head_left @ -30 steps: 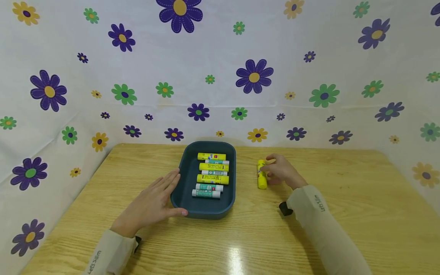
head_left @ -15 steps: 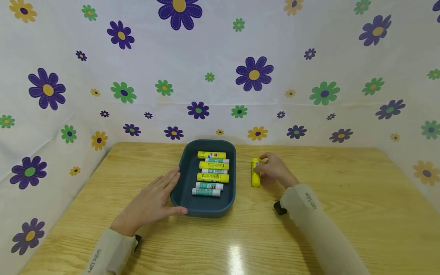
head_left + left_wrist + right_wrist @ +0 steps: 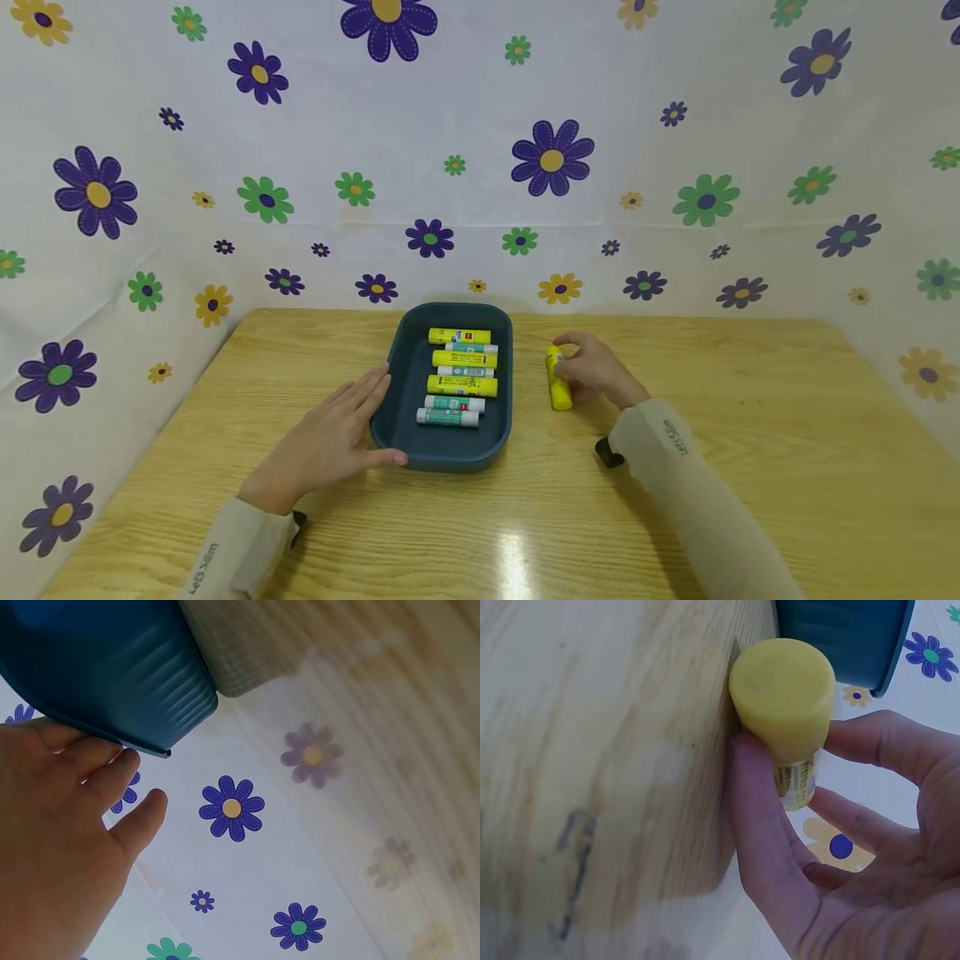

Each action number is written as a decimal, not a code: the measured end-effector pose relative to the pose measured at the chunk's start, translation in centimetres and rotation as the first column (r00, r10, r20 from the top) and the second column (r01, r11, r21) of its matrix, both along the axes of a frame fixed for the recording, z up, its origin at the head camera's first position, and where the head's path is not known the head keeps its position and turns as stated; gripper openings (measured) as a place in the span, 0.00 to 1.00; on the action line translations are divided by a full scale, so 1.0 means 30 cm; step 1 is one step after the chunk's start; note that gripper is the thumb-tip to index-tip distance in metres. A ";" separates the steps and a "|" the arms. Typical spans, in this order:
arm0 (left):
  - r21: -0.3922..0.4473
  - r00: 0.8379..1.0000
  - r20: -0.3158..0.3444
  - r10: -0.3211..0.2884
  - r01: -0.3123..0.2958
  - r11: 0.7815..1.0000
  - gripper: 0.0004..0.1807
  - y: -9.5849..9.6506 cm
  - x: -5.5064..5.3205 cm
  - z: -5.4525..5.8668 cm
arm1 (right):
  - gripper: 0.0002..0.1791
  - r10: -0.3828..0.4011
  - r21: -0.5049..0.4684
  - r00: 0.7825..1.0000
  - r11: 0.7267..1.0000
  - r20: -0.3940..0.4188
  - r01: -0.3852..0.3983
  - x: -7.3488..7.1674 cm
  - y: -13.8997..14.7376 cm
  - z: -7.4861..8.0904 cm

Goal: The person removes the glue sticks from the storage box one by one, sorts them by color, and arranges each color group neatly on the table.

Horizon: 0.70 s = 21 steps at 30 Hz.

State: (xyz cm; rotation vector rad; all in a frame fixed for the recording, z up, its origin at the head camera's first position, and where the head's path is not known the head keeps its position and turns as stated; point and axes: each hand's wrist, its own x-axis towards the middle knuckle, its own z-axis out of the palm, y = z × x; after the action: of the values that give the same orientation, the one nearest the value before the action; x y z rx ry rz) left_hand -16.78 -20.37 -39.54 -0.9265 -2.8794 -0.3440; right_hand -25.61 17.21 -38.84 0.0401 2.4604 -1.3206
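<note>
My left hand (image 3: 322, 446) rests with straight fingers against the left side of a dark teal tray (image 3: 450, 463). The left wrist view shows its fingertips touching the tray's rim (image 3: 135, 744). To the tray's right, my right hand (image 3: 600, 373) pinches a yellow glue stick (image 3: 558, 392) that lies lengthwise on the wooden table. Seen from the right wrist, the stick's yellow end (image 3: 784, 679) faces the camera, with the thumb on one side and fingers on the other. Inside the tray, three yellow glue sticks (image 3: 462, 386) lie crosswise among several white-and-green glue sticks (image 3: 447, 417).
The light wooden table (image 3: 750, 433) stretches out on both sides of the tray. Along its back edge hangs a white flower-printed cloth (image 3: 465, 200), which also covers the sides. A dark mark (image 3: 577, 870) shows on the wood in the right wrist view.
My right hand has shifted left, toward the tray, with the yellow glue stick, whose near end now angles slightly right. The left hand and tray stay put; the head view drifts slightly.
</note>
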 end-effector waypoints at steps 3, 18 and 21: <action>0.003 1.000 0.005 0.003 -0.003 1.000 0.63 -0.003 0.001 0.005 | 0.33 0.003 0.010 1.000 1.000 -0.001 -0.003 -0.005 -0.008 -0.001; -0.010 1.000 0.010 0.008 -0.008 1.000 0.63 -0.003 0.000 0.008 | 0.34 -0.038 0.015 0.999 0.999 0.015 0.038 0.013 0.129 -0.002; -0.010 1.000 0.015 0.011 -0.011 1.000 0.62 -0.002 0.002 0.009 | 0.34 -0.037 0.028 0.999 0.999 0.018 0.037 0.018 0.153 0.003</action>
State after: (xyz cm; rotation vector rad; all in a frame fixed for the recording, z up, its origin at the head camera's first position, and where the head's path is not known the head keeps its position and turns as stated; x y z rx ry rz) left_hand -16.73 -20.44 -39.26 -0.9127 -2.9009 -0.3374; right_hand -25.07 21.79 -38.77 0.1045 2.4736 -1.2957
